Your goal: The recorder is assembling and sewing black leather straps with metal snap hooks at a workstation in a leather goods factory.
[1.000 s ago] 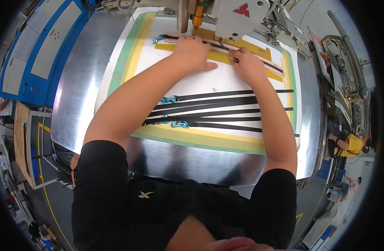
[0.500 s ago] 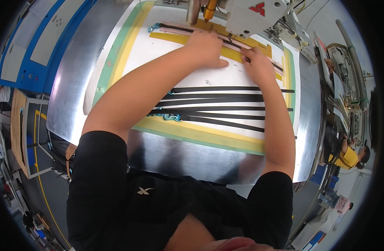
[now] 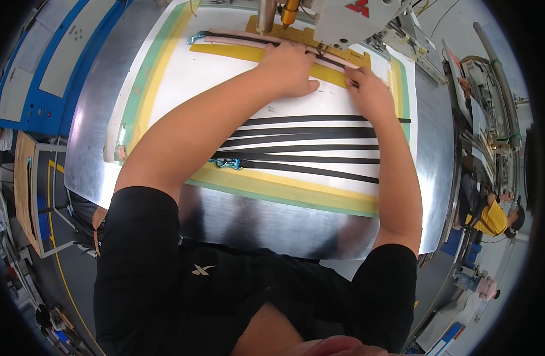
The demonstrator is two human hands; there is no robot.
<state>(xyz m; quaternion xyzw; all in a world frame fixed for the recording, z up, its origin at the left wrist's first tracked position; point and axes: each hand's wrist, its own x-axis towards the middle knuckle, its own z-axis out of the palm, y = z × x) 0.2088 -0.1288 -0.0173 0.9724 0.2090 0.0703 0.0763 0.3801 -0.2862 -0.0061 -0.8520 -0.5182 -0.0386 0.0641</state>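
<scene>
A black strap (image 3: 237, 35) with a blue metallic clasp (image 3: 195, 38) at its left end lies along a pink strip in a yellow template (image 3: 225, 51), under a sewing machine head (image 3: 343, 26). Across the strap's middle rests my left hand (image 3: 289, 70), fingers laid over it and thumb spread toward me. My right hand (image 3: 370, 94) is further right, with bent thumb and forefinger closed at the strap's edge; the fingertips partly hide it. Nearer me, several loose black straps (image 3: 308, 136) lie side by side on a white sheet (image 3: 171, 83), with blue clasps (image 3: 228, 163) at their left ends.
Green and yellow tape (image 3: 145, 95) borders the sheet on a shiny metal table (image 3: 260, 231). A gold-coloured nozzle (image 3: 289, 15) hangs close beyond my left hand. Blue cabinets (image 3: 41, 59) stand at left. A person in yellow (image 3: 493, 218) is at far right.
The sheet, with its template and straps, has shifted a little left on the table. Both hands stay at the strap, and the right hand now sits slightly further right along it.
</scene>
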